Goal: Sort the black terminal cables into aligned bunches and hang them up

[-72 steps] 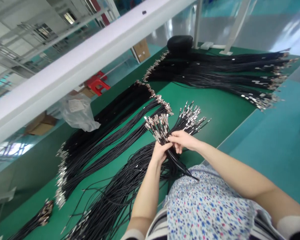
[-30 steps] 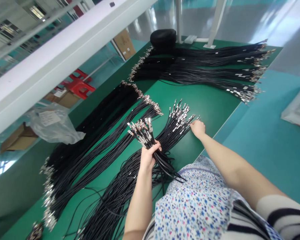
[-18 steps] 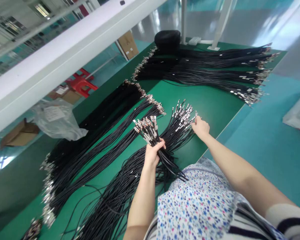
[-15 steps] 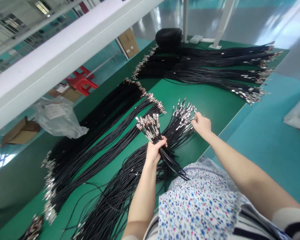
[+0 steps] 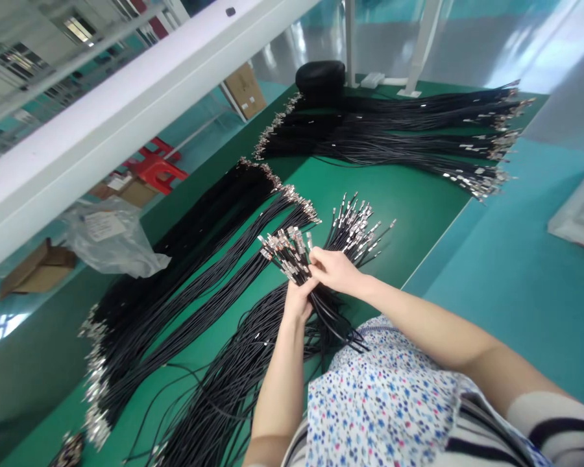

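My left hand [image 5: 299,299] is wrapped round a bunch of black cables [image 5: 288,254] whose silvery connector ends point up and away from me. My right hand [image 5: 338,269] is pinched at the right side of that bunch, touching it just above my left thumb. A single cable end [image 5: 309,241] stands up at its fingertips. Behind my right hand, a loose pile of cable ends [image 5: 357,224] fans out on the green table. The lengths of those loose cables [image 5: 233,363] run toward the near left, partly under my left arm.
More cable bundles lie at the left [image 5: 189,279] and across the far end [image 5: 394,126] of the green table [image 5: 409,207]. A white beam [image 5: 141,84] crosses the upper left. Beyond it are a plastic bag [image 5: 111,237], red stools [image 5: 158,168] and cardboard boxes [image 5: 246,91].
My right hand has moved left from the loose pile to the bunch in my left hand, bringing a cable end with it. My left hand has stayed nearly in place.
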`<state>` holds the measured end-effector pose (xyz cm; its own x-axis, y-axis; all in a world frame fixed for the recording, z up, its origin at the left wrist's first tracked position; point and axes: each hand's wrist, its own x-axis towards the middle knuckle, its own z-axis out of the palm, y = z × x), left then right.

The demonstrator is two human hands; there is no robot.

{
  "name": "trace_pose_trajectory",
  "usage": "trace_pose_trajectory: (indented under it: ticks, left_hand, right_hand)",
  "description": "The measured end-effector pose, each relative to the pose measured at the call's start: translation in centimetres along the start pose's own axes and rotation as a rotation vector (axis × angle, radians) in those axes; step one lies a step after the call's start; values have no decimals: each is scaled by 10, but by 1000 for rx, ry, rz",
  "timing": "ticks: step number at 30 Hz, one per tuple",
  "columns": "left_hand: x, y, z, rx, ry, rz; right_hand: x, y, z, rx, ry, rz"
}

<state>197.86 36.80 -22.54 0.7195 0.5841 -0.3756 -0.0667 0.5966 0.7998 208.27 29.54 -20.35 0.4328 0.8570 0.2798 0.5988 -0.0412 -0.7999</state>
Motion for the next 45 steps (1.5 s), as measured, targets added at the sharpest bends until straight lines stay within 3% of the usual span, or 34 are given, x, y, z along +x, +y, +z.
trace_pose_trajectory:
  ticks: [3, 6, 9, 11, 14, 17, 19, 23, 32, 36, 39, 41, 45]
  left_hand:
    - [3, -3, 1, 28, -31, 40]
    - [7, -7, 2, 54, -46, 36]
    - [12, -11, 3, 121, -17, 24]
    - [15, -13, 5, 168, -12, 10]
    - [17, -15, 8, 217, -34, -18]
    - [18, -17, 9, 228, -45, -25]
    - [18, -17, 6, 198, -23, -25]
    - [21, -15, -2, 128, 1, -16]
    - [41, -25, 0, 145, -2, -60]
    - [38, -23, -2, 131, -8, -53]
    - [34, -19, -5, 107, -1, -15]
    - [31, -16, -3, 120, -23, -9]
    - [24, -14, 4, 178, -50, 9]
  right_hand:
    - [-26, 10, -16, 176, 54, 130]
    - [-67, 19, -32, 199, 143, 284]
    - [-103, 23, -37, 221, 43, 450]
    - [-114, 28, -32, 294, -81, 648]
    - [-105, 47, -17, 467, -74, 871]
    - [-80, 78, -5, 555, 165, 918]
    - [-64, 99, 0, 558, 303, 1035]
    - [-47, 132, 7, 476, 395, 1226]
    - [-28, 151, 6, 79, 290, 1308]
    - [-25, 144, 1, 55, 266, 1287]
    - [-28, 125, -9, 117, 250, 1180]
    - [-29, 103, -20, 201, 106, 1019]
    - [-20, 50, -39, 304, -464, 683]
